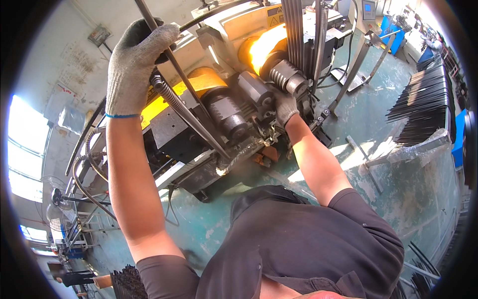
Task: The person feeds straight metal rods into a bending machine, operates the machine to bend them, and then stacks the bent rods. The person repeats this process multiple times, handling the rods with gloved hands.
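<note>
My left hand (137, 65), in a pale knitted work glove with a dark palm, is raised at the upper left. Its fingers wrap round a long dark metal rod (181, 72) that slants down toward the machine. My right hand (286, 103), also gloved, reaches to the front of the machine beside a dark cylindrical block (255, 88); its fingers are hidden in shadow. Two thick ridged rollers, a left one (226, 113) and a right one (288, 77), flank that block. A coil spring (172, 97) with a metal bar stands below my left hand.
A bundle of upright rods (294, 37) stands behind the right roller. Farther right, a rack holds many thin dark rods (423, 102). A metal stand (351, 74) rises from the green floor (398, 194). Hoses (89, 164) hang at the machine's left.
</note>
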The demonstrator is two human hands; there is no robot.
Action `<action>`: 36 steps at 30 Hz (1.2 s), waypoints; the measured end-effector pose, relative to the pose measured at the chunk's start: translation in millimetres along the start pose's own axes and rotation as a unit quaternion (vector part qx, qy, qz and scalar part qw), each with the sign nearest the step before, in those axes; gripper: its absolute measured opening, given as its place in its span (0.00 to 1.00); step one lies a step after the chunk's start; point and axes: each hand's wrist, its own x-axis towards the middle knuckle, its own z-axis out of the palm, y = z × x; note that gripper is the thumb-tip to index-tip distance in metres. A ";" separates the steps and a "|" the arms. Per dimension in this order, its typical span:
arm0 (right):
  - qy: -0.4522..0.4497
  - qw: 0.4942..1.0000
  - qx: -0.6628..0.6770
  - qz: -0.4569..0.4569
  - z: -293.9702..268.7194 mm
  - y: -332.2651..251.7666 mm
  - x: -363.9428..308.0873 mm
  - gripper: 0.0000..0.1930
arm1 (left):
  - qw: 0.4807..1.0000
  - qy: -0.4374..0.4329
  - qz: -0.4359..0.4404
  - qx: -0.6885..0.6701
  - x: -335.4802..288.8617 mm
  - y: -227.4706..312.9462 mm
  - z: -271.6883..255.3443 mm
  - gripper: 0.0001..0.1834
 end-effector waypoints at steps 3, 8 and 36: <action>0.019 0.999 0.020 0.038 1.3 -4.6 -0.1 0.19 | 1.000 0.000 -0.006 -0.004 0.5 2.1 0.5 0.26; -0.019 0.993 -0.060 -0.098 -15.0 34.5 25.4 0.19 | 1.000 -0.003 0.000 0.006 1.2 2.4 -0.7 0.27; -0.028 0.954 -0.168 -0.246 -40.9 113.4 67.2 0.15 | 0.985 0.000 -0.044 0.165 6.8 2.7 -25.6 0.12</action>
